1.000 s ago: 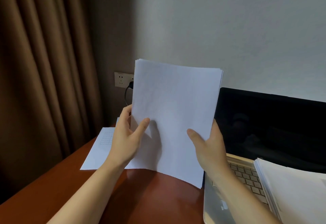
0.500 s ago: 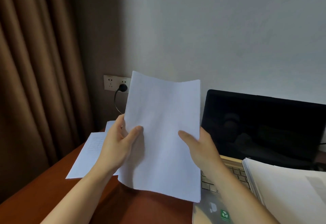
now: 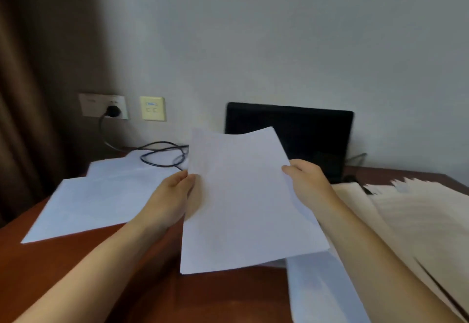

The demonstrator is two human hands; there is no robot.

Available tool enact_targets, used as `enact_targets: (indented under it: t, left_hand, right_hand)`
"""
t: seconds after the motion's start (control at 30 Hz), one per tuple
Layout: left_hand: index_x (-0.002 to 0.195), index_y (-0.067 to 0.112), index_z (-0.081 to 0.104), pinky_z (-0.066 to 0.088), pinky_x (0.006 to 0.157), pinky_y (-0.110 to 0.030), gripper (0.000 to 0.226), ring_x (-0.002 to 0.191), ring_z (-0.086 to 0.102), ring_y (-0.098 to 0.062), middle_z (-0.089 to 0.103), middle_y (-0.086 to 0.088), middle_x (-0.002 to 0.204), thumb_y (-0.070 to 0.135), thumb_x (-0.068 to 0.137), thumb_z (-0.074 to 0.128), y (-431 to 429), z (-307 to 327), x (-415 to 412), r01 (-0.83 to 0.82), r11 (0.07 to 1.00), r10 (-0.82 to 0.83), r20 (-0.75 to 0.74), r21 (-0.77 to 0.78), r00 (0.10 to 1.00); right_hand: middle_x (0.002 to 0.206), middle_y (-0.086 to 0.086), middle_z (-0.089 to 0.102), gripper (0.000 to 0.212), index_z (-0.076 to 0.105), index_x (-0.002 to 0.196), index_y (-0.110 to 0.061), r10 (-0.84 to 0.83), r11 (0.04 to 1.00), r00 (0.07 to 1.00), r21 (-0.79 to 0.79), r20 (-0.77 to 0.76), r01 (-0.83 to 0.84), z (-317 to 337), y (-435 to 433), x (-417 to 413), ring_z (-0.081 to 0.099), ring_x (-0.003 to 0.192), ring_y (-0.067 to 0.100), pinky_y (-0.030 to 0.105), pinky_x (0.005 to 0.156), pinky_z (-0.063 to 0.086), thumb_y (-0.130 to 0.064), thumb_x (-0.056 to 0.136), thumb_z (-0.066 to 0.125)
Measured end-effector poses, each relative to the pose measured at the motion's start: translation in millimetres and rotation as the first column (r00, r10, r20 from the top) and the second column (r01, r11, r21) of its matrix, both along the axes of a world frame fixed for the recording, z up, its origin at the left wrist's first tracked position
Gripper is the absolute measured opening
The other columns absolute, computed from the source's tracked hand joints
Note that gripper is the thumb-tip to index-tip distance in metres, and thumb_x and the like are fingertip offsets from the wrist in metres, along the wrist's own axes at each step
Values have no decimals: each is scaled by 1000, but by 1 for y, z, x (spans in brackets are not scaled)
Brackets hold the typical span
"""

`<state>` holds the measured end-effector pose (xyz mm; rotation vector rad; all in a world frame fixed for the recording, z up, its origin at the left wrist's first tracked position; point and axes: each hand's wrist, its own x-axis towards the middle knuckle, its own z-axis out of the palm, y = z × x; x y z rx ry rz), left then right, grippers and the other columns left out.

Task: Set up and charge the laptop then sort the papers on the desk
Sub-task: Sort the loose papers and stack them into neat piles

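Observation:
A thin stack of white paper (image 3: 243, 200) hangs tilted above the desk, its far edge raised. My left hand (image 3: 170, 198) pinches its left edge and my right hand (image 3: 308, 181) grips its right edge. Behind it stands the open laptop (image 3: 312, 134) with a dark screen; its keyboard is hidden by the sheets and my right arm. A black charger cable (image 3: 162, 155) runs from a plug in the wall socket (image 3: 111, 109) across the desk. More white sheets (image 3: 101, 195) lie flat on the left. A thick pile of papers (image 3: 418, 221) lies on the right.
The brown wooden desk (image 3: 63, 259) meets a grey wall at the back. A brown curtain (image 3: 30, 94) hangs along the left side. A yellow wall plate (image 3: 152, 108) sits beside the socket. Another white sheet (image 3: 319, 287) lies at the lower right, under my right forearm.
The held stack has dropped from upright to a low tilt over the desk. The view has swung so the socket, cable and left sheets show more fully. Both hands keep their hold.

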<state>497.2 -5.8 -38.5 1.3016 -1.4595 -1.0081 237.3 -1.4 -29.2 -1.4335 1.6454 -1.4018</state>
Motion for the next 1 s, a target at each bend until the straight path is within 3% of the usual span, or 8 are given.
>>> enact_targets:
  t: [0.1, 0.2, 0.43, 0.57, 0.67, 0.77, 0.87, 1.0]
  left_hand:
    - [78, 14, 59, 43, 68, -31, 32, 65, 57, -18, 61, 2, 66, 21, 105, 46, 8, -7, -35, 55, 998, -60, 159, 38, 985]
    - [65, 12, 51, 37, 54, -27, 39, 47, 45, -13, 50, 4, 49, 18, 104, 46, 16, -14, -71, 98, 993, -115, 284, 71, 952]
    - [68, -2, 69, 38, 46, -13, 40, 40, 52, -4, 63, -1, 52, 21, 99, 59, 30, -21, -129, 252, 967, -236, 484, 34, 842]
    - [63, 12, 73, 43, 53, -18, 42, 47, 61, -5, 69, 0, 58, 31, 99, 63, 32, -24, -144, 287, 958, -238, 607, 17, 758]
    - [60, 16, 73, 47, 59, -24, 41, 59, 64, -11, 69, 1, 61, 32, 98, 64, 32, -27, -149, 279, 960, -215, 630, -3, 746]
    - [56, 12, 67, 39, 53, -23, 44, 48, 53, -11, 62, 4, 50, 31, 96, 67, 33, -22, -149, 243, 970, -208, 523, 1, 826]
    - [54, 11, 64, 38, 54, -25, 47, 51, 47, -15, 58, 5, 46, 33, 95, 69, 30, -14, -148, 196, 980, -185, 414, 15, 891]
    - [54, 12, 68, 46, 56, -27, 43, 55, 58, -19, 66, -3, 55, 30, 93, 68, 31, -18, -152, 248, 968, -220, 590, 35, 777]
  right_hand:
    - [70, 9, 22, 33, 31, 69, -2, -92, 996, 991, -10, -94, 91, -8, 30, -35, 22, 61, 15, 32, 61, 15, -8, 93, 54]
    - [66, 7, 24, 28, 34, 68, 1, -181, 982, 972, 20, -149, 186, -18, 55, -71, 21, 57, 11, 29, 54, 17, -4, 91, 50]
    - [57, -5, 23, 32, 27, 63, -15, -290, 948, 914, 42, -284, 314, -36, 100, -136, 20, 59, 15, 31, 60, 17, -4, 84, 49]
    - [55, -7, 17, 43, 18, 61, -22, -306, 936, 877, 53, -369, 349, -45, 109, -153, 19, 61, 16, 34, 63, 17, -6, 83, 51]
    - [58, -4, 18, 42, 18, 60, -23, -312, 930, 863, 60, -398, 363, -49, 108, -157, 20, 64, 18, 35, 64, 17, -5, 81, 50]
    - [60, -2, 19, 40, 21, 61, -20, -318, 932, 876, 47, -362, 358, -46, 103, -158, 20, 64, 17, 32, 62, 16, -4, 82, 51]
    - [60, -3, 17, 38, 22, 63, -20, -289, 941, 893, 71, -345, 331, -37, 99, -163, 16, 62, 15, 32, 57, 11, -3, 82, 50]
    - [62, 2, 29, 27, 37, 60, -8, -189, 936, 871, 185, -454, 300, -38, 97, -167, 26, 63, 17, 30, 61, 19, -5, 84, 50]
